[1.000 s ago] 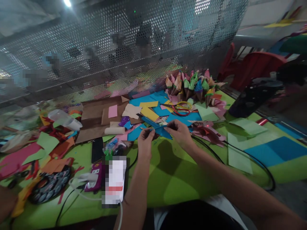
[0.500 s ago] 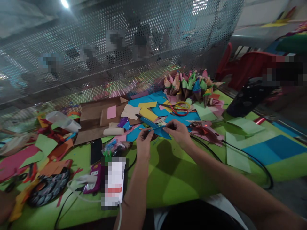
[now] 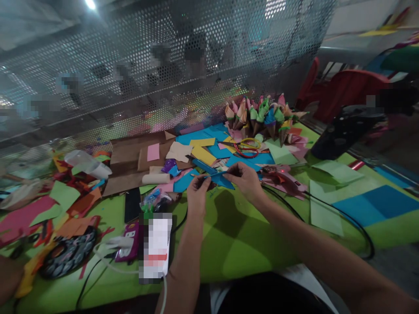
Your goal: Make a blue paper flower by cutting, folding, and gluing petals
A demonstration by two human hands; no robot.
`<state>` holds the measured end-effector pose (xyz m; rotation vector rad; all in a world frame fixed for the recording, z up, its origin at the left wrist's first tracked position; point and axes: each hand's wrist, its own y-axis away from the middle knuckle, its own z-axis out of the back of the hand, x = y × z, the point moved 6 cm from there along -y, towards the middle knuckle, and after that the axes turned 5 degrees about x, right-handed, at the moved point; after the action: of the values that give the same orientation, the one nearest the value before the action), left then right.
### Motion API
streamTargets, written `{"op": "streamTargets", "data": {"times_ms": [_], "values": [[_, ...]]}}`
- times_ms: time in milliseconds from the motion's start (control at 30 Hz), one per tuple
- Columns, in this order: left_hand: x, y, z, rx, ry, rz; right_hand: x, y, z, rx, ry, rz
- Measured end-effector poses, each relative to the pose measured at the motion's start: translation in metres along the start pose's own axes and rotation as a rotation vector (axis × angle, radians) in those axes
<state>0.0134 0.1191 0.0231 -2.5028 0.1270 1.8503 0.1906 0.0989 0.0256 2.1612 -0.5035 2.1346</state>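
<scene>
Both my hands pinch one piece of blue paper (image 3: 223, 180) above the green tabletop. My left hand (image 3: 197, 188) grips its left end between thumb and fingers. At the right end, my right hand (image 3: 242, 178) closes on it with thumb and forefinger. The paper looks folded, with a pointed lower edge. Just behind my hands lie yellow paper (image 3: 203, 155), larger blue sheets (image 3: 220, 151) and scissors with red and yellow handles (image 3: 246, 150). To the right of my right hand, a pink glue gun (image 3: 288, 179) with a lit red light rests on pink paper.
Paper ice-cream cones (image 3: 262, 115) stand at the back right near a dark tumbler (image 3: 337, 133). A phone (image 3: 159, 246) and a purple power strip (image 3: 128, 244) sit front left. Cables cross the table. Someone else's hand (image 3: 9, 279) shows at far left. A perforated metal panel (image 3: 114, 100) borders the back.
The view has shifted very slightly. Both hands keep hold of the blue paper in nearly the same position.
</scene>
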Motion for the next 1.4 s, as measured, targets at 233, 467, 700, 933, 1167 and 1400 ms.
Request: {"op": "streamTargets", "data": {"times_ms": [233,467,700,933,1167,1400], "values": [[-0.001,0.0,0.0,-0.023,0.021,0.015,-0.002,0.0,-0.003,0.076,0.024,-0.001],[-0.003,0.002,-0.001,-0.031,0.017,0.004,0.005,-0.001,0.001,0.058,0.127,0.106],[-0.003,0.004,-0.004,-0.023,0.024,0.011,0.008,0.0,0.003,0.048,0.17,0.108],[-0.003,0.004,-0.004,0.0,-0.017,0.041,0.008,0.0,0.003,0.04,0.17,0.108],[-0.005,0.003,-0.005,0.06,-0.073,0.016,0.007,0.0,0.002,0.055,0.171,0.109],[-0.004,0.001,-0.004,0.051,-0.111,-0.026,0.009,0.001,-0.003,0.123,0.127,0.111]]}}
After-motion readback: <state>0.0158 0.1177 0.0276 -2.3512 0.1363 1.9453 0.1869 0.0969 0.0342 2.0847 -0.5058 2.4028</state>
